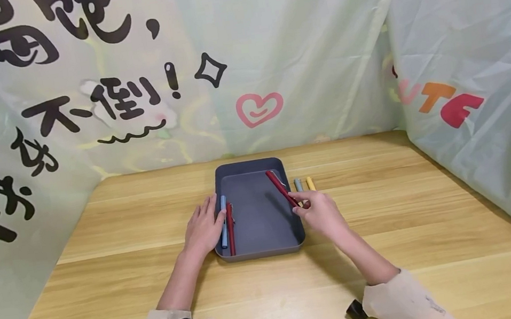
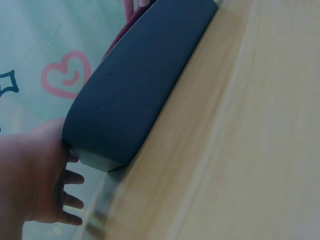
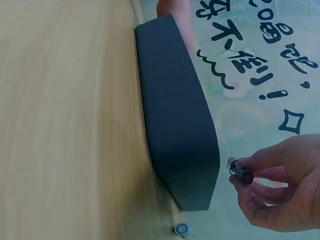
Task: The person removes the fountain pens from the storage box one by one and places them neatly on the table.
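Note:
A dark grey tray [image 1: 263, 254] lies lengthwise in front of me. My left hand [image 1: 202, 228] rests along its left wall, fingers straight and the thumb reaching over the rim. Just inside that wall lie a blue pen [image 1: 223, 223] and a dark red pen [image 1: 231, 230], side by side. My right hand [image 1: 322, 214] pinches another dark red pen [image 1: 279, 186] between thumb and fingers, tilted above the tray's right side. The right wrist view shows this pen end-on in the fingers [image 3: 267, 157], beside the tray's outer wall [image 3: 180, 110].
Right of the tray, a grey-blue pen [image 1: 298, 183] and a yellow pen [image 1: 310, 183] lie on the wooden table [image 1: 390, 228], partly behind the right hand. A printed cloth [image 1: 309, 55] hangs behind the table and along both sides.

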`<action>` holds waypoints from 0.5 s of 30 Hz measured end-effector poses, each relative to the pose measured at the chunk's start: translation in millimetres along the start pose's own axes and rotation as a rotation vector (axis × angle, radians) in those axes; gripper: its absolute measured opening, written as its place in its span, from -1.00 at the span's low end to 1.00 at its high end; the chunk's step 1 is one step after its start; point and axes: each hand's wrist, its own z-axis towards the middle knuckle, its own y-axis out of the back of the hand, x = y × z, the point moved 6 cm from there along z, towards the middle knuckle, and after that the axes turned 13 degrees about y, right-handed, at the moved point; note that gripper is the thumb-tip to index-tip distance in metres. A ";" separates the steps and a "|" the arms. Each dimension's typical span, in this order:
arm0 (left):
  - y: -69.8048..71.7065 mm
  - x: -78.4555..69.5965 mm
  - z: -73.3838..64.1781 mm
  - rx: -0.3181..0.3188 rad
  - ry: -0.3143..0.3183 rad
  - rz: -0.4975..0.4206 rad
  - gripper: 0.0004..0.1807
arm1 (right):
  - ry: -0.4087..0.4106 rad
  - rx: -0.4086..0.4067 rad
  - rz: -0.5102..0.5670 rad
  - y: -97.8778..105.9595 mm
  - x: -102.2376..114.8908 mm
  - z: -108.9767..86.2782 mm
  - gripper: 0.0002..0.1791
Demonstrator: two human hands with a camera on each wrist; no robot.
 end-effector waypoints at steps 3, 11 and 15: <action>-0.4 -0.2 0.5 0.000 -0.005 0.000 -0.36 | 0.002 -0.009 -0.013 4.9 -4.0 -1.3 -0.62; 0.5 -1.1 -0.8 0.002 -0.007 0.000 -0.36 | 0.001 -0.036 -0.020 17.9 -13.0 -5.4 -0.62; -0.1 -0.9 -0.9 0.005 -0.005 0.007 -0.35 | -0.013 -0.038 -0.012 21.9 -18.6 -7.9 -0.61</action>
